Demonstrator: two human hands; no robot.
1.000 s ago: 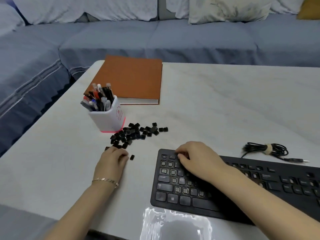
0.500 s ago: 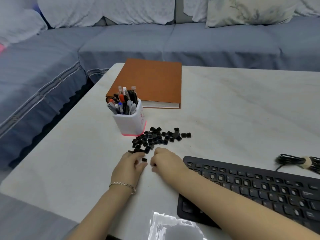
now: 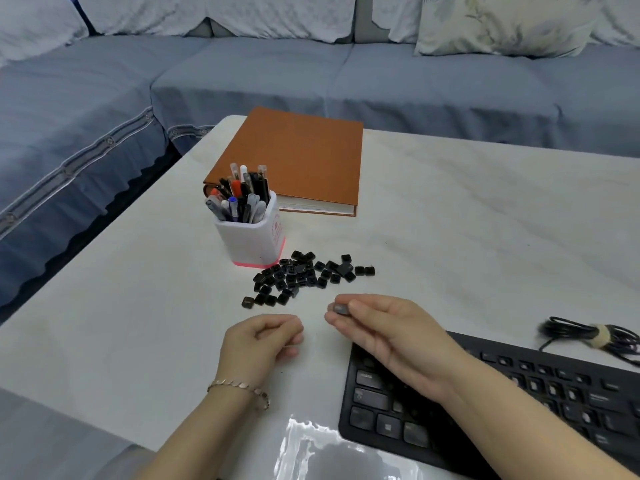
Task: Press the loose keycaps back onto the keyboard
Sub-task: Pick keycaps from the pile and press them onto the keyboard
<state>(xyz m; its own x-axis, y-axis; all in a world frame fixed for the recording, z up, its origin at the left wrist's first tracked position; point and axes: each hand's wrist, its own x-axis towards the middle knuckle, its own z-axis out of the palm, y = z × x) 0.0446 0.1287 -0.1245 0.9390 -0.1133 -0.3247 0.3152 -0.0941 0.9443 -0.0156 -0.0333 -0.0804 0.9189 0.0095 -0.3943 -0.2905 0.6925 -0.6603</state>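
One black keycap (image 3: 341, 309) was pinched between the thumb and fingertips of the right hand (image 3: 391, 337), held above the table (image 3: 485, 220) at ten o'clock from the black keyboard (image 3: 519, 393). The pile of loose keycaps (image 3: 308, 275) lay at eleven o'clock from that hand. The left hand (image 3: 259, 341), at nine o'clock from the right and apart from it, had loosely curled fingers with nothing seen in it. A white pen holder (image 3: 252, 237) stood at eleven o'clock from the pile, touching it or nearly so, an orange notebook (image 3: 298, 157) beyond at twelve. A coiled cable (image 3: 588, 336) lay at twelve o'clock from the keyboard.
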